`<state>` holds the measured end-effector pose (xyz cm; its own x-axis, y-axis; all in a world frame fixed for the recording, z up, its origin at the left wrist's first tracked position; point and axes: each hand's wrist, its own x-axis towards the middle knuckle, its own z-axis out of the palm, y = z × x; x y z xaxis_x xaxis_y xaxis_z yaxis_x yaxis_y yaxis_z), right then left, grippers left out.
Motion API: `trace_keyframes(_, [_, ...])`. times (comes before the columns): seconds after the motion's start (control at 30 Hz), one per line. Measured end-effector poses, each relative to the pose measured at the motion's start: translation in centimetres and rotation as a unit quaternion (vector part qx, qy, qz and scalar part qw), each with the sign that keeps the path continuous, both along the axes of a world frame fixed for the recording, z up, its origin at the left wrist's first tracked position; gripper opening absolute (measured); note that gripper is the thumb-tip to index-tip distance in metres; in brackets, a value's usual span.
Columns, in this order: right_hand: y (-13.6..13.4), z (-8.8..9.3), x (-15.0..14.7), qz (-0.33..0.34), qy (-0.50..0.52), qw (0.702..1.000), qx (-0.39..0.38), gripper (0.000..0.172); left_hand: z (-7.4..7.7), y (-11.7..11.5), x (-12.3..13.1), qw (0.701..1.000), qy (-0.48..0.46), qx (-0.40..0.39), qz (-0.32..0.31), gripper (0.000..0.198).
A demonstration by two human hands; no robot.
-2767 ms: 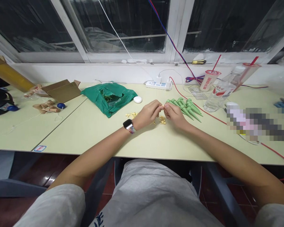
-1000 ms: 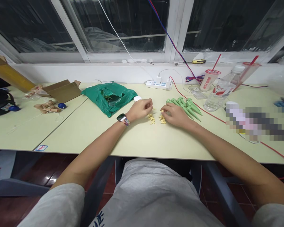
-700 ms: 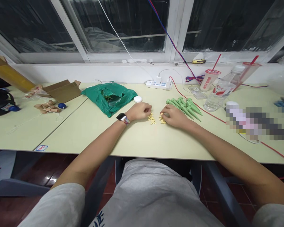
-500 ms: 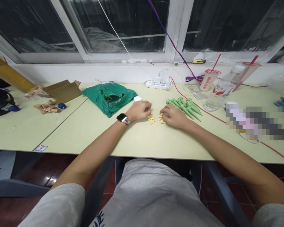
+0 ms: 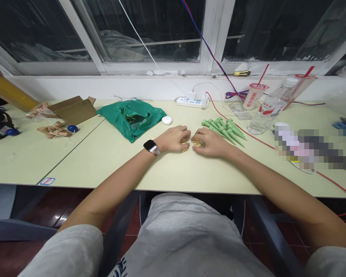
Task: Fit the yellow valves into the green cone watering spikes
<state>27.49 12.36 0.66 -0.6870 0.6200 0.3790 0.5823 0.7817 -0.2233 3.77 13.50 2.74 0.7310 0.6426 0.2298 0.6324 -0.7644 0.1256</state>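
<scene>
My left hand and my right hand rest on the pale green tabletop, fingertips curled down and facing each other. Between them lie two small heaps of tiny yellow plastic pieces, partly under my fingertips. Whether either hand grips a piece is hidden by the fingers. A smartwatch sits on my left wrist. To the right of my right hand, a cluster of green plastic spikes lies with points toward the lower right.
A green plastic bag and a white oval object lie beyond my left hand. A power strip, a red cable, a water bottle, a cup with a straw and a cardboard box stand around the table.
Both hands have moved inward and now sit over the yellow pieces, with the gap between them narrowed. My left hand has come down from the spot near the white oval object.
</scene>
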Motion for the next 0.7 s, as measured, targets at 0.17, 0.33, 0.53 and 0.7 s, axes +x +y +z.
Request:
trace_keyframes(0.17, [0.0, -0.2, -0.1, 0.021, -0.009, 1.0, 0.016, 0.019, 0.0, 0.1, 0.0, 1.0, -0.016, -0.024, -0.005, 0.007])
trace_keyframes(0.33, [0.2, -0.2, 0.0, 0.024, -0.018, 0.999, 0.028, 0.014, 0.4, 0.4, -0.3, 0.997, -0.042, -0.062, -0.029, 0.012])
trace_keyframes(0.53, [0.2, -0.1, 0.1, 0.025, -0.023, 0.999, 0.033, 0.011, 2.2, 1.7, -2.3, 0.988, -0.139, -0.075, -0.001, 0.034])
trace_keyframes(0.7, [-0.1, 0.1, 0.0, 0.016, 0.012, 1.0, 0.008, 0.022, 4.2, 1.9, -4.9, 0.989, -0.107, -0.078, 0.073, 0.024])
